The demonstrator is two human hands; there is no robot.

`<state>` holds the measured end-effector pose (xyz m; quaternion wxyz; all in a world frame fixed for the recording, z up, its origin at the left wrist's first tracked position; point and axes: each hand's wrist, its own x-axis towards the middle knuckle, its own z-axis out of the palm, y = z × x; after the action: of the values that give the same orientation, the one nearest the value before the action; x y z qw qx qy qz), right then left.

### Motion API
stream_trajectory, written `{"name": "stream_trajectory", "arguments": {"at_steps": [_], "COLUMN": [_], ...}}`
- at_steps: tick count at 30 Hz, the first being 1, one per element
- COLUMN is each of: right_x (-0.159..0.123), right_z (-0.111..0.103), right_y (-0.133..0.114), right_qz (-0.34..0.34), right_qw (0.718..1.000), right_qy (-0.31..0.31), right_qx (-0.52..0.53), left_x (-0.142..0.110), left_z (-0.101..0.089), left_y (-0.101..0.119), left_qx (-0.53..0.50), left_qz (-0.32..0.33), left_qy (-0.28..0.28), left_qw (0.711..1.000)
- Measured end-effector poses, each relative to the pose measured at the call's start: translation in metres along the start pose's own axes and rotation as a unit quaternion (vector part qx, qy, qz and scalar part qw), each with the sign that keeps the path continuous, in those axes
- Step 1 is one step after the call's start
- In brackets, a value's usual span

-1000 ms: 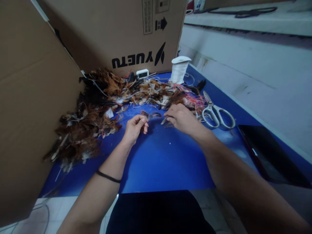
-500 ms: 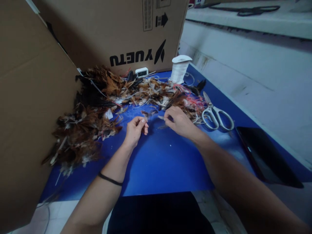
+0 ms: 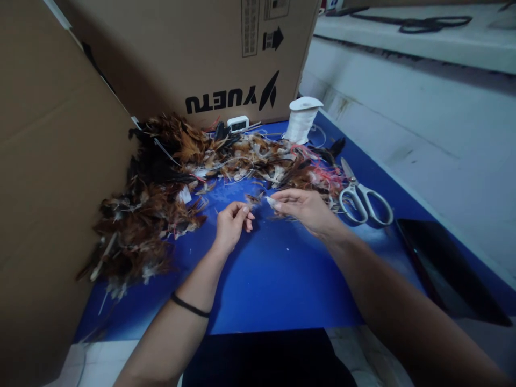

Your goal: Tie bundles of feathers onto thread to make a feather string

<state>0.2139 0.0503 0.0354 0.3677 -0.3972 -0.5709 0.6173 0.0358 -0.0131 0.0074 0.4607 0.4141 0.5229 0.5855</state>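
Note:
Over the blue tabletop (image 3: 282, 290), my left hand (image 3: 234, 223) pinches a small brown feather (image 3: 253, 200) between thumb and fingers, its tip pointing up and to the right. Just right of it, my right hand (image 3: 308, 210) has thumb and fingers closed on a whitish feather (image 3: 272, 202). The two feathers nearly meet; whether they touch I cannot tell. Behind both hands spreads a long heap of brown, black and white feathers (image 3: 189, 145), with pink strands (image 3: 326, 174) at its right end. The heap continues down the left side (image 3: 133, 231).
Grey-handled scissors (image 3: 365, 204) lie right of my right hand. Beyond the heap stand a white spool (image 3: 302, 121) and a small white digital display (image 3: 237, 124). A black tablet-like slab (image 3: 449, 269) lies at the right edge. Cardboard (image 3: 161, 54) walls the back and left.
My right hand has turned, its fingers now stretched toward the left hand, and more of the whitish feather shows. The whole view has shifted slightly; the left hand keeps its pinch.

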Motion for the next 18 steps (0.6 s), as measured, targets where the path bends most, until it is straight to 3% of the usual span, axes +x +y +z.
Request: {"name": "stream_trajectory", "arguments": {"at_steps": [3, 6, 12, 18], "right_x": [-0.001, -0.002, -0.007, -0.012], "right_z": [0.000, -0.002, -0.004, 0.000], "right_y": [-0.001, -0.006, -0.013, -0.014], "right_qz": [-0.033, -0.070, -0.106, -0.098], "right_qw": [0.999, 0.994, 0.982, 0.967], "right_qy": [0.013, 0.034, 0.014, -0.039], "right_qx": [-0.041, -0.071, -0.155, -0.231], "left_x": [0.000, 0.000, 0.000, -0.006], "left_z": [0.001, 0.000, -0.006, -0.008], "left_y": [-0.002, -0.003, -0.004, -0.005], "left_qx": [0.064, 0.186, 0.407, 0.542], "left_qz": [0.018, 0.090, 0.302, 0.392], "left_qy": [0.008, 0.014, 0.015, -0.008], "left_qw": [0.998, 0.978, 0.862, 0.744]}}
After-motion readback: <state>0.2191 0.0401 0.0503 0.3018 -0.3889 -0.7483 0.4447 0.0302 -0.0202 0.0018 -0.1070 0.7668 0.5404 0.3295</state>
